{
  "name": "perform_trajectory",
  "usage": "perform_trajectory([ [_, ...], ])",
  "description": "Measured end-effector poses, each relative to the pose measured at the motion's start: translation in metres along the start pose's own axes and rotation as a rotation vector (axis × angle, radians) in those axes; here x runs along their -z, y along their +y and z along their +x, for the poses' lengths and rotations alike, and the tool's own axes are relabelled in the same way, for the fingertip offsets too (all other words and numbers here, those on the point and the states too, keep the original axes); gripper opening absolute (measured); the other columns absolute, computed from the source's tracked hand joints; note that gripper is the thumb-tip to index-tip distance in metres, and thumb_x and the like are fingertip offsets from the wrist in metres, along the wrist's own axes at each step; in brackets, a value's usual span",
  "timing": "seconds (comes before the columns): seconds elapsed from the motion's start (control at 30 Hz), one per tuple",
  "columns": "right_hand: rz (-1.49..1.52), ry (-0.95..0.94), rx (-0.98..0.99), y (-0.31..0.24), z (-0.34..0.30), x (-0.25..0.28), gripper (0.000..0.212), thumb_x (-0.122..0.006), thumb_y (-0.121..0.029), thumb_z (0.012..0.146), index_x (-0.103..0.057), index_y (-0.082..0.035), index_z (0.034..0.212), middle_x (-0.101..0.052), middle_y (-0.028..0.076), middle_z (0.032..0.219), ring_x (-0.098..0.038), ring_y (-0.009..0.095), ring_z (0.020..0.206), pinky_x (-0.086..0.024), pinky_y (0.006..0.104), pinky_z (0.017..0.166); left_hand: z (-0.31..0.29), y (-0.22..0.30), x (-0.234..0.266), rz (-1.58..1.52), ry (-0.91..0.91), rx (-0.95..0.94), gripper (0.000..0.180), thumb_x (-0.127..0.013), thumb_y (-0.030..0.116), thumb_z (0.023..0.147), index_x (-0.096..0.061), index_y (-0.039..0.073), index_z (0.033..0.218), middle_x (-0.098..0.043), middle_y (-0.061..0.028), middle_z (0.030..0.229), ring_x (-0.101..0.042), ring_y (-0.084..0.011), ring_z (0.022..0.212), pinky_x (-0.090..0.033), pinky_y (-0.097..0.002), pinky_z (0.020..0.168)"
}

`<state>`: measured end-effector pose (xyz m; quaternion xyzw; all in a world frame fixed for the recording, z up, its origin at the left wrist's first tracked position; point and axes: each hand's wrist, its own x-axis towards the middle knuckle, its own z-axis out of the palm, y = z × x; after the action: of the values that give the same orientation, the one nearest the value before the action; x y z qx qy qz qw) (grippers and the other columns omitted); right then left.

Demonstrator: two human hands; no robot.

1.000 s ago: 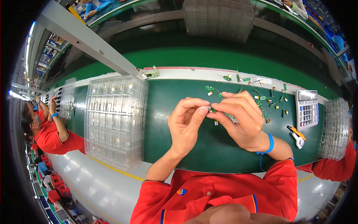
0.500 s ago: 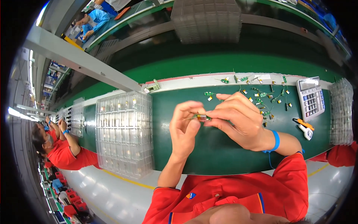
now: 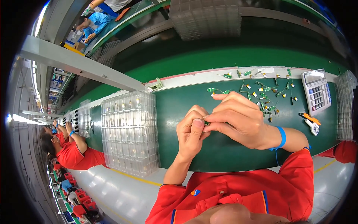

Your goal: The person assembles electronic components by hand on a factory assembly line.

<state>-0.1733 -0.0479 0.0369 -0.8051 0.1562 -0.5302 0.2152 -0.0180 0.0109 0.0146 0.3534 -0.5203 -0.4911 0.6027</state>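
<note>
Over the green bench, my left hand (image 3: 191,131) and my right hand (image 3: 238,121) meet fingertip to fingertip. Between them is a small circuit board (image 3: 207,123); only a bit of its green edge shows, the rest being covered by fingers. The left thumb presses down against the curled left fingers, and the right thumb and forefinger pinch the board from the other side. A blue band circles my right wrist. Beyond the right hand lie several loose green circuit boards (image 3: 267,89) with thin wires and small silver-and-yellow cells.
Clear plastic trays (image 3: 130,130) are stacked at the left, with another stack (image 3: 346,104) at the far right. A calculator (image 3: 316,91) stands near an orange-handled tool (image 3: 310,118). A grey beam (image 3: 82,69) crosses the upper left. Co-workers sit at the left and far left.
My left fingers have curled in and closed around the board, whose yellow-brown cell showed before and is now hidden. The whole view has shifted slightly.
</note>
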Motion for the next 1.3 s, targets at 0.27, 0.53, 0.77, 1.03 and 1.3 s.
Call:
perform_trajectory([
  [0.27,0.007,0.009,-0.002,-0.001,0.0,0.002,0.02,-0.079,-0.006,0.067,-0.069,-0.001,0.084,-0.062,0.006,0.072,-0.059,0.019,0.068,-0.055,0.042,0.083,-0.001,0.002,-0.006,-0.095,0.015,0.027,0.038,-0.043,0.032,0.101,-0.045,0.003,0.077,-0.041,-0.0044,0.082,-0.036,-0.0116,0.062,-0.026,-0.0224,0.043],
  [0.53,0.03,-0.012,-0.025,-0.007,0.004,0.005,0.02,-0.079,-0.005,0.068,-0.069,-0.002,0.086,-0.064,0.006,0.076,-0.06,0.02,0.07,-0.054,0.0428,0.084,-0.005,-0.005,0.007,0.002,-0.023,-0.111,0.029,-0.047,0.022,0.099,-0.053,-0.002,0.083,-0.049,-0.0094,0.086,-0.045,-0.0104,0.062,-0.035,-0.023,0.045],
  [0.77,0.053,-0.087,-0.134,-0.013,0.009,0.011,0.021,-0.077,0.0,0.07,-0.067,-0.002,0.088,-0.065,0.009,0.082,-0.061,0.024,0.074,-0.053,0.0421,0.085,0.0,0.001,0.012,0.4,0.079,-0.39,0.012,-0.063,0.007,0.088,-0.06,-0.003,0.091,-0.059,-0.013,0.083,-0.055,-0.0188,0.068,-0.045,-0.0268,0.056],
  [1.03,-0.019,-0.074,-0.207,-0.019,0.001,0.004,0.024,-0.072,0.006,0.07,-0.059,-0.001,0.089,-0.062,0.009,0.083,-0.06,0.027,0.076,-0.049,0.0356,0.067,-0.003,-0.01,-0.003,0.426,0.162,-0.44,0.008,-0.061,0.004,0.089,-0.058,-0.002,0.092,-0.057,-0.0118,0.085,-0.054,-0.0183,0.068,-0.043,-0.0272,0.054],
  [1.3,-0.038,-0.086,-0.169,-0.015,-0.001,0.006,0.028,-0.073,0.005,0.069,-0.061,-0.001,0.094,-0.063,0.01,0.086,-0.061,0.027,0.079,-0.05,0.0355,0.071,-0.001,-0.018,-0.004,0.359,0.16,-0.495,0.006,-0.06,0.002,0.09,-0.058,-0.003,0.091,-0.057,-0.0122,0.086,-0.053,-0.0161,0.065,-0.042,-0.026,0.051],
])
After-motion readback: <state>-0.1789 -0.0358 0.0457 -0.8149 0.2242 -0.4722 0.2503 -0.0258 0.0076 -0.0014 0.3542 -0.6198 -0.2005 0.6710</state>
